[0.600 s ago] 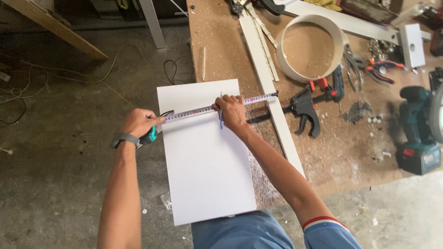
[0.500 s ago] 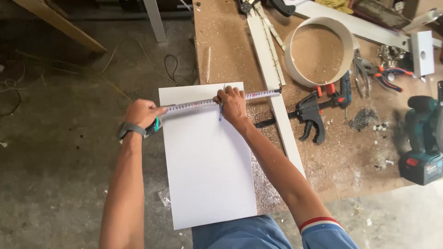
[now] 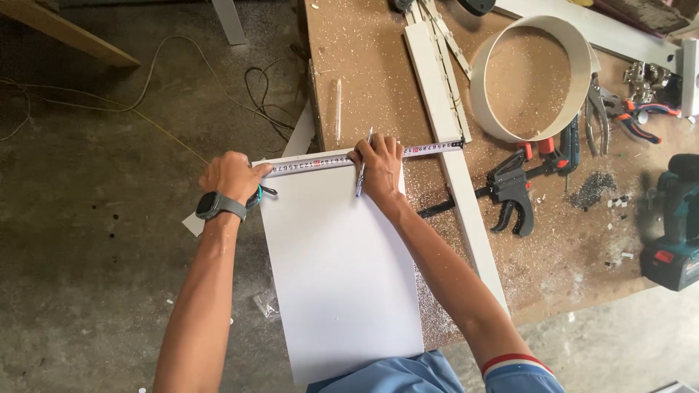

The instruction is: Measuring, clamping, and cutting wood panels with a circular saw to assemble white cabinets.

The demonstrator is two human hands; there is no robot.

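Across the white panel's (image 3: 338, 269) far edge — tape measure (image 3: 342, 159) stretched as before; left hand (image 3: 231, 177) at 9 o'clock clenched on its case, right hand (image 3: 380, 164) at 12, fingers pinning tape and gripping pen (image 3: 361, 169) — position unchanged, marking continues.

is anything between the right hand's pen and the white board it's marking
Nothing visible. The right hand holds the thin silver pen with its tip down at the flat white rectangular board, just below the steel measuring tape stretched along the far edge. The left hand holds the tape's case at the board's left edge, off to the side.
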